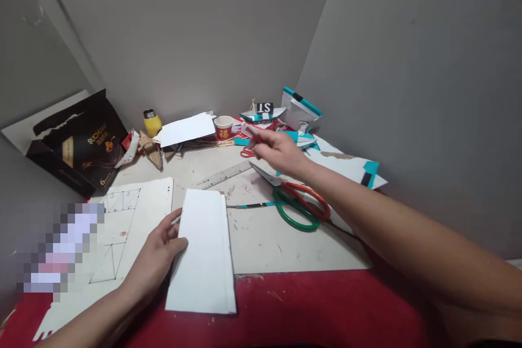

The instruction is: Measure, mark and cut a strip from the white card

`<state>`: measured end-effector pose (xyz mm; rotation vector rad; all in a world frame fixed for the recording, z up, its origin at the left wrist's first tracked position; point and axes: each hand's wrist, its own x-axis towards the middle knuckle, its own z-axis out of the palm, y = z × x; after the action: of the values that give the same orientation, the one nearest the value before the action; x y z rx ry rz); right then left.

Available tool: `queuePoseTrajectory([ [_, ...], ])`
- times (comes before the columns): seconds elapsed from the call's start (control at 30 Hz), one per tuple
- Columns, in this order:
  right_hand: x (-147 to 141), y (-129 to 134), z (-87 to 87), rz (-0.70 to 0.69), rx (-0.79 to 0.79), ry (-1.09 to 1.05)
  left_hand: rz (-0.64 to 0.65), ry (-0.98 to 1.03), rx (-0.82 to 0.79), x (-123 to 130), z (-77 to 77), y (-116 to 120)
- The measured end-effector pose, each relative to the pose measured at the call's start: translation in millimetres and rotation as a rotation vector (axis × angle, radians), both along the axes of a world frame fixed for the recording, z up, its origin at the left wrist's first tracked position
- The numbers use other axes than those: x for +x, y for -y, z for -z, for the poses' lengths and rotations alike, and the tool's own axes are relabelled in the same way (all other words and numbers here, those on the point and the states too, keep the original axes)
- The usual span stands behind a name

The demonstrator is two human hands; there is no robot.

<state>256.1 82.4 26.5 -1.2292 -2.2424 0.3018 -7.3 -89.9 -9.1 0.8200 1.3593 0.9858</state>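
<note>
My left hand (pixel 161 244) grips a folded white card (pixel 206 255) by its left edge, thumb on top, and tilts it over the front of the board. Across the middle, my right hand (pixel 275 149) is closed, its fingers pinching a small whitish piece (pixel 247 129) that I cannot make out. Just below that hand lie large scissors (pixel 302 206) with one red and one green handle. A clear ruler (pixel 224 175) rests left of their blades. Small red-handled scissors (pixel 247 152) sit partly hidden behind my right hand.
A drawn-on white sheet (pixel 134 228) lies left. Behind stand a dark box (pixel 87 141), a yellow bottle (pixel 152 124), a paper cup (pixel 224 128) and a small model boat (pixel 263 115). White card with teal tape (pixel 369 174) lies right. Grey walls (pixel 196 27) enclose the table.
</note>
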Motion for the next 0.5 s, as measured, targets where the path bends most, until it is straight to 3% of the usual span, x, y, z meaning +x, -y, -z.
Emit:
queuePoseTrajectory([
  [0.27,34,65,24.1,-0.157,-0.096,0.417,-0.108,-0.135,-0.023,-14,-7.0,4],
  [0.5,22,71,41.1,-0.132,-0.039,0.64,-0.115,-0.185,-0.043,-21,2.1,1],
])
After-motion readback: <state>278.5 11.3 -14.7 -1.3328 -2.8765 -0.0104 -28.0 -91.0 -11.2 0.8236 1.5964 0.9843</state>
